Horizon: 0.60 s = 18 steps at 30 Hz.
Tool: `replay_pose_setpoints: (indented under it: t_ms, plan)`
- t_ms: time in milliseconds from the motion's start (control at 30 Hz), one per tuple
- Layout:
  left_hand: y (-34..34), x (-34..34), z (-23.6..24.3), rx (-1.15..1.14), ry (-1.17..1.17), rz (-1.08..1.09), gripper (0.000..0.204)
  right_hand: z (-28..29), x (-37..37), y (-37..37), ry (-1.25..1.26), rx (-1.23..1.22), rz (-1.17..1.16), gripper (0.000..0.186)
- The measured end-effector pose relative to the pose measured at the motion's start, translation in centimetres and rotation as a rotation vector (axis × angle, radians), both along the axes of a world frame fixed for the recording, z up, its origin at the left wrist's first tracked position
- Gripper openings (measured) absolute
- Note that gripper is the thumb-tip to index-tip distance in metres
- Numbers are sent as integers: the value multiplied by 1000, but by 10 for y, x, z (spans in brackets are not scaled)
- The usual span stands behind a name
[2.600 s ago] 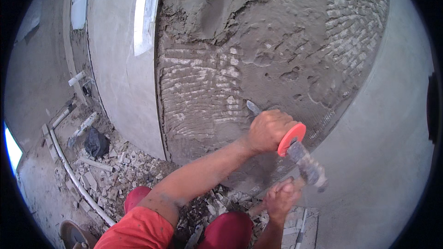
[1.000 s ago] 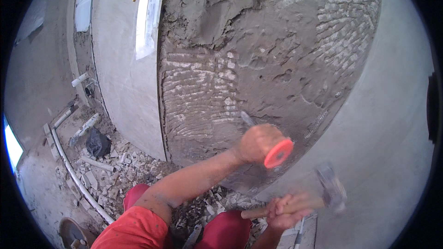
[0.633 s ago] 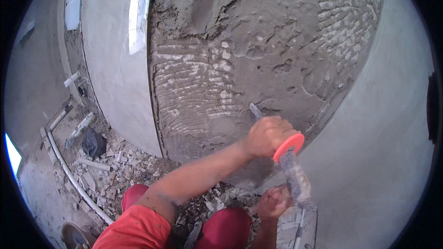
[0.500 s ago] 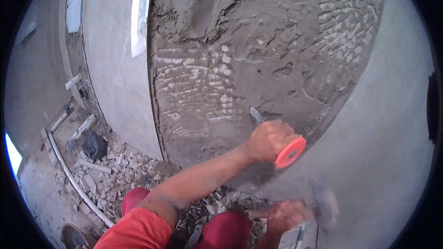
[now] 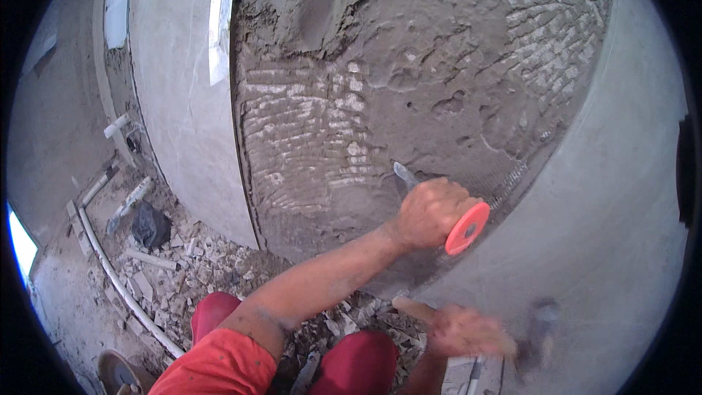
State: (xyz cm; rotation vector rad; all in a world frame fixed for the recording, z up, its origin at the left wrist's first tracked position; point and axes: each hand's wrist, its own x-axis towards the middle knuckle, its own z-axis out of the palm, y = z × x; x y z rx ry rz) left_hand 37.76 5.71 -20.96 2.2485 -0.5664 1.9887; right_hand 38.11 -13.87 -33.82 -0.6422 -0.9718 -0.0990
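Left hand [image 5: 435, 212]: chisel [image 5: 403, 177], partly hidden | right hand [image 5: 466, 330]: hammer [image 5: 415, 309] (head [image 5: 542, 326] blurred)

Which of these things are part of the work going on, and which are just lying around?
In use:
orange-guarded metal chisel, in the left hand
wooden-handled hammer, in the right hand
rough grey wall, behind the chisel

Seemingly just lying about:
crumpled black plastic bag
curved white pipe
broken pale rubble

A smooth grey wall panel [image 5: 183, 139] stands left of centre, with a bright reflection near its top; another grey panel [image 5: 614, 227] fills the right. Broken rubble [image 5: 212, 267] litters the dusty floor [image 5: 62, 307] beside a white pipe [image 5: 110, 271]. Bright light [image 5: 20, 245] shows at far left.
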Motion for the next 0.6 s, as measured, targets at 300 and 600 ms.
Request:
replay_pose_setpoints:
  t_ms: [300, 600]
  plan:
    - [5, 5, 0, 3, 29, 69, 25, 5, -6, -11, 536, 194, 173, 53]
    - [2, 12, 4, -37, -20, 132, 20, 0, 19, -14, 639, -41, 155, 46]
